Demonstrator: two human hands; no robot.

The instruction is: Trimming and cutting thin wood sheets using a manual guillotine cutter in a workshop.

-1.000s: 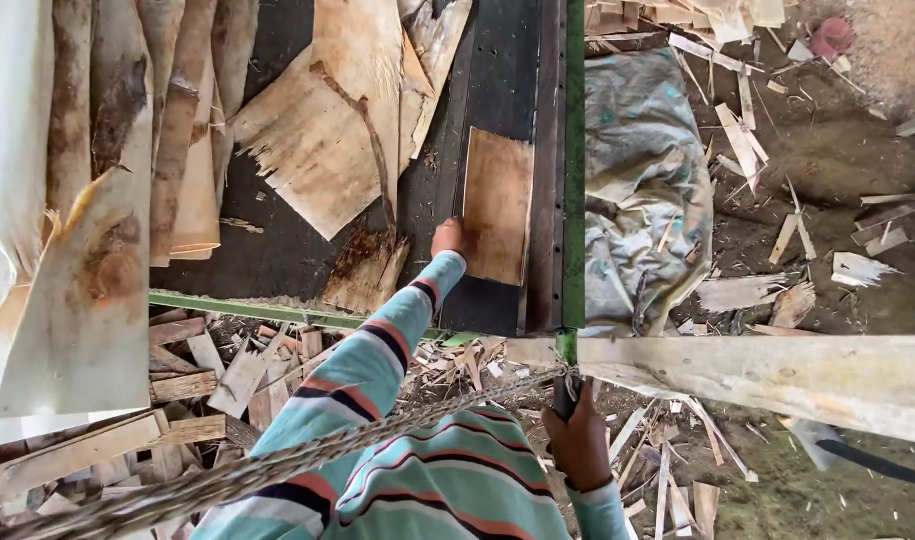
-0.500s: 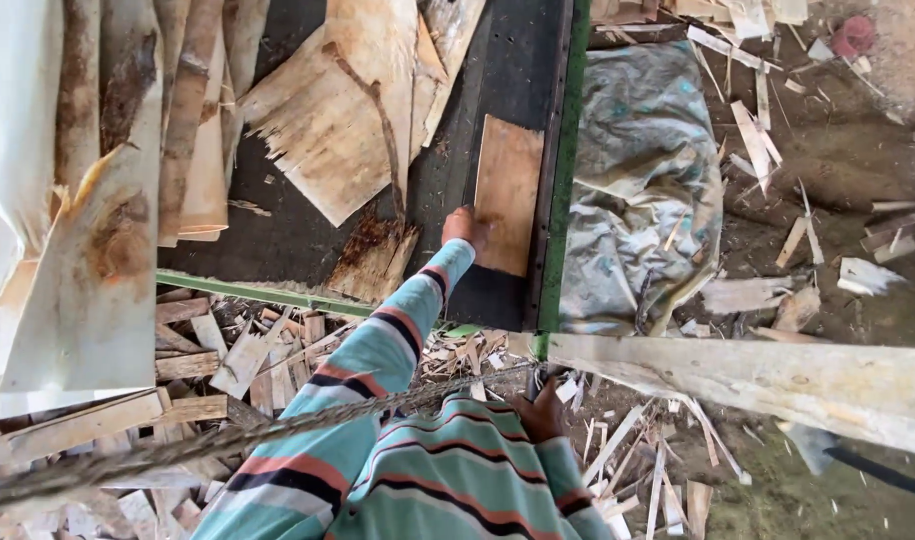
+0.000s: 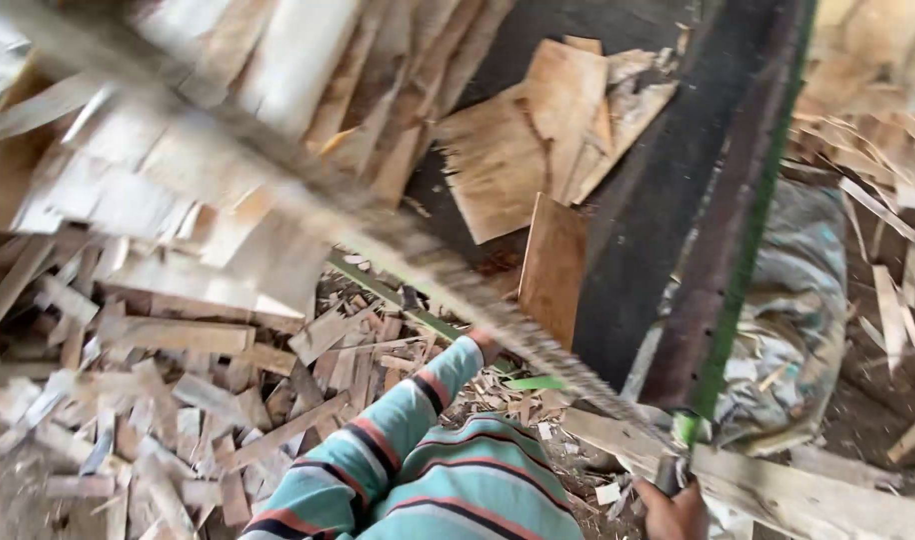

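Left hand, mid-frame: reaches to the wood sheet; grip hidden, cannot tell. Right hand, bottom right: closed on a dark handle. Best handled by supporting the sheet's lower edge.

Left hand now off the veneer piece (view swung, blurred)

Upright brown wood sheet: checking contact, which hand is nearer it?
Left. The left hand is at the lower-left corner of the wood sheet; the right hand is well below it, beside the pale plank.
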